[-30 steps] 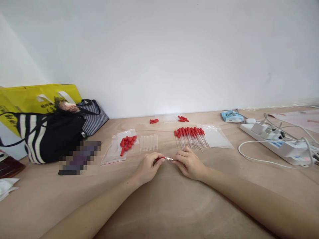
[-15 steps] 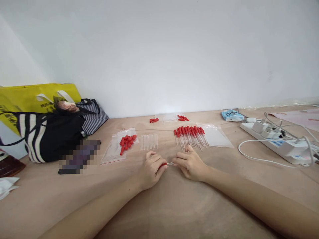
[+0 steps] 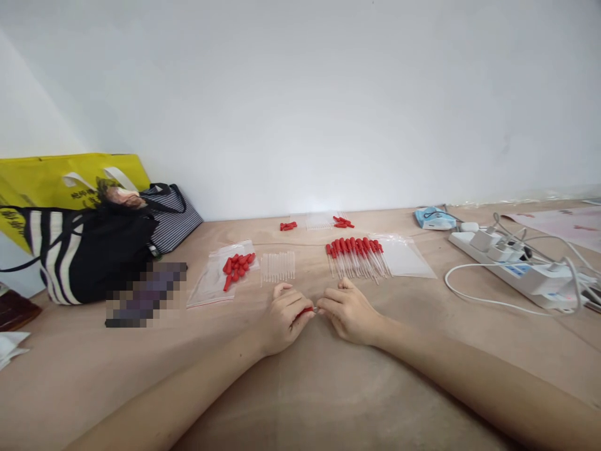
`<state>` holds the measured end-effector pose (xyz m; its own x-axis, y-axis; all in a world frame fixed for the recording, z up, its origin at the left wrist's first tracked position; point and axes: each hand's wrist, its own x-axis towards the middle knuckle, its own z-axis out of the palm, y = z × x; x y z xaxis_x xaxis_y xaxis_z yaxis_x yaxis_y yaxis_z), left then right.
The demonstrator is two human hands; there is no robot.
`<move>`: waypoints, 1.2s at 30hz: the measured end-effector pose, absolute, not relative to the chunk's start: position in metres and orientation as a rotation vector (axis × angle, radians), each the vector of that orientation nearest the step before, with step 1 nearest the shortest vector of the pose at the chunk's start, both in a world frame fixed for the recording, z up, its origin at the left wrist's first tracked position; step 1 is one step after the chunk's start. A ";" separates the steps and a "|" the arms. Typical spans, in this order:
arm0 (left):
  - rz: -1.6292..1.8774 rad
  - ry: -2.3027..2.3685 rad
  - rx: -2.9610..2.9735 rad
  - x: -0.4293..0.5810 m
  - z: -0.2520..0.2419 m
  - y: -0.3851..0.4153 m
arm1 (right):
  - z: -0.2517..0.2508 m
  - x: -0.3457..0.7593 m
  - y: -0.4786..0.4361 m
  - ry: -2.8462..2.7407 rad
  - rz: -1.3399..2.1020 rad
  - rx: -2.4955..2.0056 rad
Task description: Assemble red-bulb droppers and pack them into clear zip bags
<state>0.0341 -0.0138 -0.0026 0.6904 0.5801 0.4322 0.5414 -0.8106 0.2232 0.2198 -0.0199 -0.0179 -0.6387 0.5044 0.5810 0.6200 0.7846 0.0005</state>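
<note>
While the left hand [image 3: 287,321] pinches a red bulb [image 3: 305,311] between closed thumb and fingers, the right hand [image 3: 348,314] sits just beside it at three o'clock, fingertips closed on a clear tube [image 3: 316,309], only a sliver of which shows; from there, loose red bulbs [image 3: 238,267] lie on a plastic bag [image 3: 205,287] at ten o'clock, bare tubes [image 3: 278,267] at eleven, and bulb-topped tubes [image 3: 357,249] at one.
</note>
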 end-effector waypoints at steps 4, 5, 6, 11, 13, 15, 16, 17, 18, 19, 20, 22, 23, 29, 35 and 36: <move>0.753 0.982 2.756 0.027 -0.001 -0.009 | -0.012 0.225 -0.018 -2.401 -0.169 -0.898; 0.750 0.995 2.748 0.025 0.000 -0.008 | -0.011 0.227 -0.017 -2.404 -0.154 -0.913; 0.749 1.009 2.742 0.024 0.000 -0.008 | -0.010 0.229 -0.016 -2.412 -0.148 -0.923; 0.747 1.051 2.743 0.021 0.001 -0.006 | -0.010 0.234 -0.016 -2.457 -0.274 -0.918; 0.809 1.127 2.730 0.021 -0.001 -0.005 | -0.011 0.236 -0.016 -2.452 -0.323 -0.938; 0.924 1.274 2.654 0.020 -0.002 -0.004 | -0.011 0.239 -0.013 -2.389 -0.309 -1.033; 0.978 1.344 2.598 0.019 -0.004 -0.003 | -0.011 0.241 -0.010 -2.327 -0.277 -1.108; 1.014 1.389 2.551 0.019 -0.005 -0.002 | -0.010 0.244 -0.006 -2.250 -0.234 -1.190; 1.028 1.403 2.525 0.019 -0.005 -0.002 | -0.009 0.246 -0.002 -2.170 -0.187 -1.272; 1.022 1.394 2.524 0.019 -0.006 -0.001 | -0.008 0.247 0.004 -2.098 -0.148 -1.348; 0.991 1.366 2.547 0.020 -0.007 -0.001 | -0.006 0.247 0.009 -2.041 -0.123 -1.418; 0.891 1.306 2.616 0.021 -0.006 -0.001 | -0.001 0.244 0.020 -1.977 -0.126 -1.549; 0.844 1.290 2.639 0.021 -0.006 -0.001 | 0.001 0.240 0.025 -1.961 -0.151 -1.613; 0.782 1.285 2.645 0.022 -0.003 -0.001 | 0.006 0.214 0.049 -1.947 -0.255 -1.902; 0.779 1.263 2.668 0.020 -0.003 0.000 | 0.001 0.204 0.060 -2.004 -0.237 -1.984; 0.776 1.264 2.667 0.020 -0.003 0.000 | 0.001 0.204 0.060 -2.008 -0.223 -1.998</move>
<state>0.0202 -0.0001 -0.0033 0.5288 0.7452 0.4062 0.6995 -0.6537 0.2887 0.2038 0.0605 0.0009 0.0116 0.9485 0.3164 0.9948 0.0210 -0.0995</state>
